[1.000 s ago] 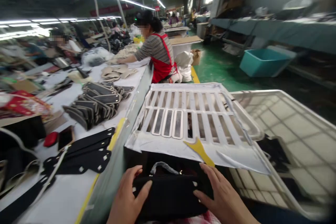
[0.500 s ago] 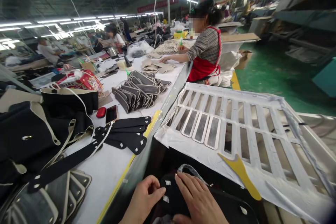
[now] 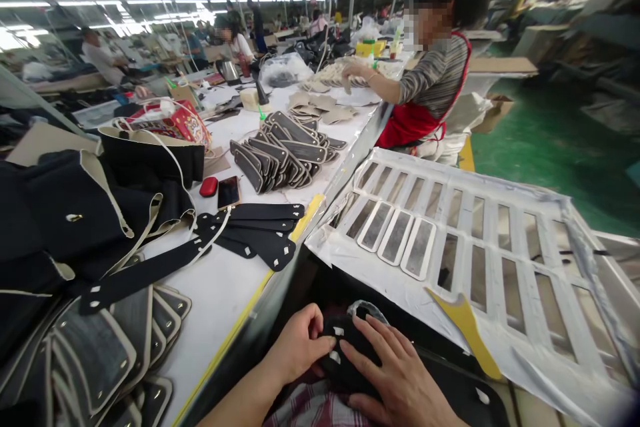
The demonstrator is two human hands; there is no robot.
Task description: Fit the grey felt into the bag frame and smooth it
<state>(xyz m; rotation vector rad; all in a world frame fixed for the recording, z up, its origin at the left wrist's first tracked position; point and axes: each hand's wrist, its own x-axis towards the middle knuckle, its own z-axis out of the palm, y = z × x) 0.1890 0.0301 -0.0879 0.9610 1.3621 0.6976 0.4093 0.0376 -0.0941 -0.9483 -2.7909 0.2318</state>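
A long black strap piece [image 3: 480, 393] with white tabs lies low in the head view, across my lap. My left hand [image 3: 300, 343] is closed at its left end, thumb and curled index finger pinching beside the white tabs. Flat on the same piece rests my right hand [image 3: 400, 373], its fingers stretched out and slightly spread. A clear plastic-wrapped loop [image 3: 367, 309] shows just beyond the right fingertips. More black strap pieces [image 3: 260, 233] with white tabs lie fanned on the table to the left. The underside of the held piece is hidden.
At right stands a white slotted rack [image 3: 465, 300] carrying several grey panels [image 3: 419, 250] and a yellow scraper-like tool [image 3: 467, 333]. The white table [image 3: 220, 320] holds stacked grey panels [image 3: 280, 150], black bags [image 3: 45, 213] and a phone [image 3: 229, 192]. A co-worker [image 3: 430, 80] sits beyond.
The camera view has shifted, moving the scene rightward. My left thumb is pressed nearer the white tabs, and my right fingers have spread more. The co-worker's hand has lifted from the beige pieces.
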